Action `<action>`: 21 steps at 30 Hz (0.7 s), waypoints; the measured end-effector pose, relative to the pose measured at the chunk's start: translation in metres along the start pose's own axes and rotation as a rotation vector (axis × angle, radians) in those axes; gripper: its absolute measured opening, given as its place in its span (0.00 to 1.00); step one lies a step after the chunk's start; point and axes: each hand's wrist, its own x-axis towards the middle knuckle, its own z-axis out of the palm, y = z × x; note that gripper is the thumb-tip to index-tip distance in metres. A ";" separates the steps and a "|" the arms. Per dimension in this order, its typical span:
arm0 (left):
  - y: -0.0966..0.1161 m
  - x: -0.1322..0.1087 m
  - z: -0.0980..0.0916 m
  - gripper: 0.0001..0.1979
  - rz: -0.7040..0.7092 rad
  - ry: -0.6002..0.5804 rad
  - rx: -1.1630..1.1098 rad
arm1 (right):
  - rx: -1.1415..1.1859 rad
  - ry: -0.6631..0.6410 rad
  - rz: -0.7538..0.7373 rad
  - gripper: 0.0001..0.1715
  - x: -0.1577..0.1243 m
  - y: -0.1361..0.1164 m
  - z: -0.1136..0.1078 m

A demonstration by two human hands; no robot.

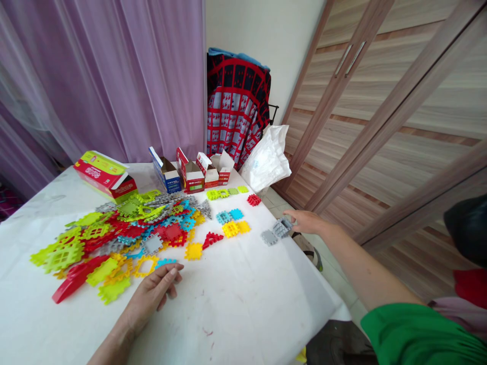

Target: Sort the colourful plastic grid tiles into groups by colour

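Two bare hands work over a white surface (pixel 236 294) in the head view, the only one. The right hand (pixel 306 221) reaches out to the surface's right edge, its fingertips at the near side of a gray block (pixel 282 227); whether they grip it or only touch it, I cannot tell. A flat gray piece (pixel 269 237) lies just left of that block. The left hand (pixel 158 285) is low at center-left, fingers loosely bent with nothing visible in them, just beside a large pile (pixel 133 230) of toothed plastic pieces in lime, red, blue, yellow and gray. Between the pile and the gray block sit small color groups: lime pieces (pixel 213 194) farthest back, a red block (pixel 253 199) to their right, then blue pieces (pixel 236 214), and nearer still yellow pieces (pixel 230 229). A red triangle (pixel 212 239) and a yellow square (pixel 194 251) lie by the pile's right end. Behind, a red and lime box (pixel 99 177) lies at left, and a blue box (pixel 167 177) and a red box (pixel 192 177) stand with flaps up. Beyond are a purple curtain (pixel 152 76), a white bag (pixel 266 157) and a wooden wardrobe (pixel 380 111).
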 end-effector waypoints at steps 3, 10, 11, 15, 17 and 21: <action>-0.002 0.001 0.000 0.31 -0.002 -0.003 -0.006 | -0.034 0.015 0.030 0.38 -0.007 -0.006 -0.007; -0.007 0.005 0.000 0.30 0.006 -0.027 -0.019 | 0.015 0.256 -0.052 0.24 -0.019 -0.058 -0.006; -0.007 0.004 0.000 0.30 0.007 -0.033 -0.021 | 0.056 0.294 -0.082 0.22 -0.017 -0.072 0.000; -0.006 0.001 0.001 0.27 0.017 -0.044 -0.051 | 0.270 0.367 -0.293 0.19 -0.008 -0.148 0.037; -0.006 0.000 0.000 0.27 0.021 -0.044 -0.081 | 0.379 0.388 -0.407 0.19 -0.002 -0.192 0.055; -0.007 -0.001 -0.002 0.27 0.025 -0.033 -0.161 | 0.576 0.543 -0.508 0.17 0.013 -0.263 0.083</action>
